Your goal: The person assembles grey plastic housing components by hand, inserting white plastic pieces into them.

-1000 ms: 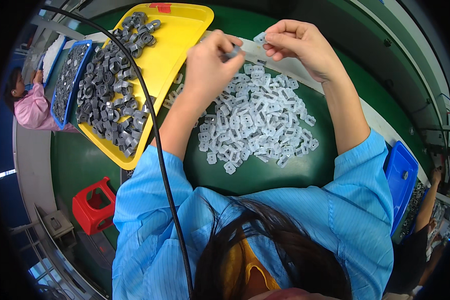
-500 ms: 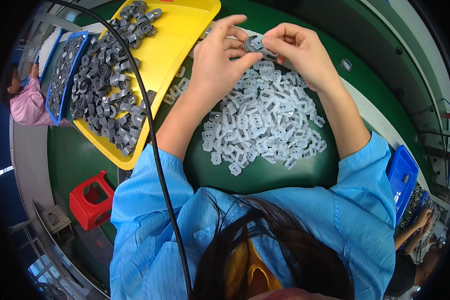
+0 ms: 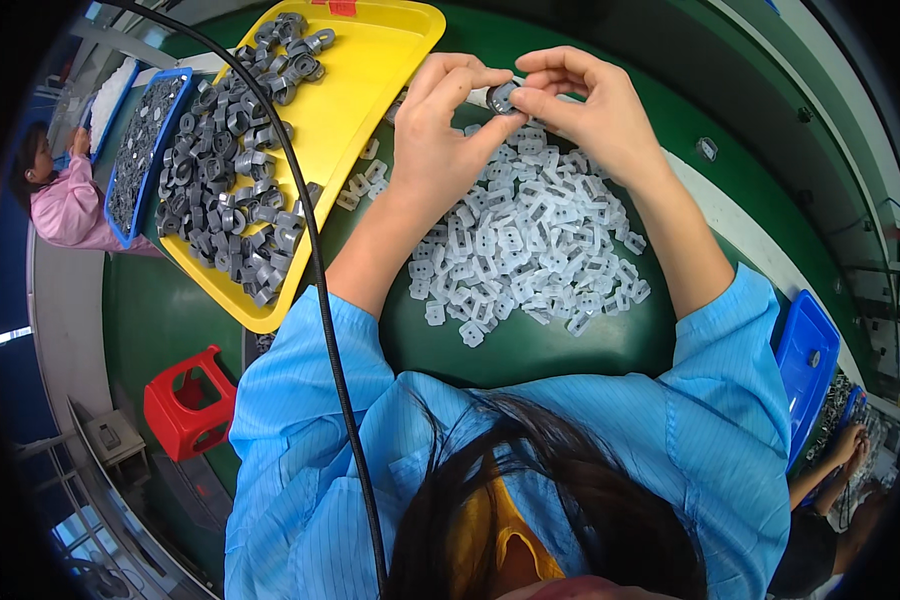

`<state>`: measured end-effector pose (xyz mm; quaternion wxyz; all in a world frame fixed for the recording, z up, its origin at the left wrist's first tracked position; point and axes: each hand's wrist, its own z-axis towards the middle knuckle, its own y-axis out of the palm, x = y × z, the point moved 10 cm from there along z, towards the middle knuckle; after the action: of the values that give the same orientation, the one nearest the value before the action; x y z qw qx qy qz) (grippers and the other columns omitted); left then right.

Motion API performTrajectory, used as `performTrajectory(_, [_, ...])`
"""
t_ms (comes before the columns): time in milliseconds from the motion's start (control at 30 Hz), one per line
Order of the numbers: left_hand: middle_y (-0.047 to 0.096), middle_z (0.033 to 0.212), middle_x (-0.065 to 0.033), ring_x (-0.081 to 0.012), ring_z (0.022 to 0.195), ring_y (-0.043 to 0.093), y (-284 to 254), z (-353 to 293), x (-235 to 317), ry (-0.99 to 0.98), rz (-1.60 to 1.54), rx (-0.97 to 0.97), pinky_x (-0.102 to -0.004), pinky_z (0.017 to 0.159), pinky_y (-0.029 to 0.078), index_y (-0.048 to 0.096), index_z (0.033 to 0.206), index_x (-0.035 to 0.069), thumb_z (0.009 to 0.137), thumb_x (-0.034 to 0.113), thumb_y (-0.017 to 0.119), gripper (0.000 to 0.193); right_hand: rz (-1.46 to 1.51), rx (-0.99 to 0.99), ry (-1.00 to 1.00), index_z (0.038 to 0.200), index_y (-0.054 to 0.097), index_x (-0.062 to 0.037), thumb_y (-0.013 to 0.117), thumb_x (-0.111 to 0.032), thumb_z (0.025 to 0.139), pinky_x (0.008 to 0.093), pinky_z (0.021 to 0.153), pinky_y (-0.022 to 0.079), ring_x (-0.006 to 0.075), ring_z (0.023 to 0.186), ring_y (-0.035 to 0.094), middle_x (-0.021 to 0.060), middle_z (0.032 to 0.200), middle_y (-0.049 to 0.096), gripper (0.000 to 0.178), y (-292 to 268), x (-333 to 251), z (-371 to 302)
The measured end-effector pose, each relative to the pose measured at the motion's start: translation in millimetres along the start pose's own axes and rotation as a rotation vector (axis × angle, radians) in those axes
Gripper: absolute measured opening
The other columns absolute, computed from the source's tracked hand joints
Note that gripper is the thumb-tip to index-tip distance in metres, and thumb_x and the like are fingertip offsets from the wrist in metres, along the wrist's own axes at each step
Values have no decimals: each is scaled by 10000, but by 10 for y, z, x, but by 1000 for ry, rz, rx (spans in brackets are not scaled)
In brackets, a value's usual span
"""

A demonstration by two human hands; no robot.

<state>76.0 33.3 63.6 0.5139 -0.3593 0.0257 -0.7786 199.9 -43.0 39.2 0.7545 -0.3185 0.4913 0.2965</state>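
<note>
a grey ring (image 3: 503,97), pinched from both sides
your left hand (image 3: 440,132) holds its left side, your right hand (image 3: 598,118) its right, beyond the pale pieces (image 3: 515,245).

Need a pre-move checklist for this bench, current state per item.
1. Left hand gripping the gray ring part: ok, between thumb and fingers.
2. Right hand at the same part: ok, thumb on it.
3. Translucent insert seated in that ring: cannot tell, too small and partly covered.
4. Pile of translucent clips in front of the person: ok.
5. Yellow tray stocked with gray rings: ok.
6. Black cable clear of the tray view: not ok, crosses it.
</note>
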Motion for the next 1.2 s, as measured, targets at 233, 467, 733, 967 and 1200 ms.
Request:
performTrajectory(233, [587, 966, -82, -236, 898, 584, -1, -16, 113, 79, 20, -6, -325, 770, 485, 682, 982, 44, 623, 42, 803, 379, 354, -254, 327, 999, 687, -1, 700, -129, 839, 194, 621, 478, 69, 671, 587, 45, 837, 684, 205, 203, 237, -59])
performTrajectory(467, [595, 978, -63, -241, 920, 567, 0, -22, 301, 223, 113, -17, -336, 788, 475, 685, 960, 71, 603, 58, 817, 381, 427, -293, 391, 819, 640, -50, 638, -135, 843, 233, 696, 497, 71, 749, 596, 13, 825, 634, 88, 261, 239, -116])
performTrajectory(733, [614, 1012, -35, -251, 990, 535, -3, 9, 136, 132, 3, -175, -371, 873, 428, 704, 961, 103, 628, 146, 826, 357, 294, -408, 417, 865, 642, -22, 704, -108, 825, 202, 643, 489, 75, 661, 603, 39, 740, 657, 113, 215, 221, -122])
performTrajectory(967, [629, 1027, -24, -241, 1018, 523, 73, 22, 112, 196, 10, -216, -356, 888, 438, 726, 1018, 120, 630, 135, 830, 402, -10, -405, 293, 881, 647, 15, 691, -65, 806, 199, 603, 452, 72, 637, 589, 34, 717, 654, 118, 199, 33, -86])
performTrajectory(1200, [625, 979, -46, -229, 955, 550, 47, -75, 359, 161, -16, 26, -337, 833, 447, 721, 1036, 132, 648, 164, 825, 403, 618, -485, 395, 964, 582, -19, 636, -51, 763, 196, 655, 446, 55, 721, 539, 3, 823, 576, 211, 263, 136, -106])
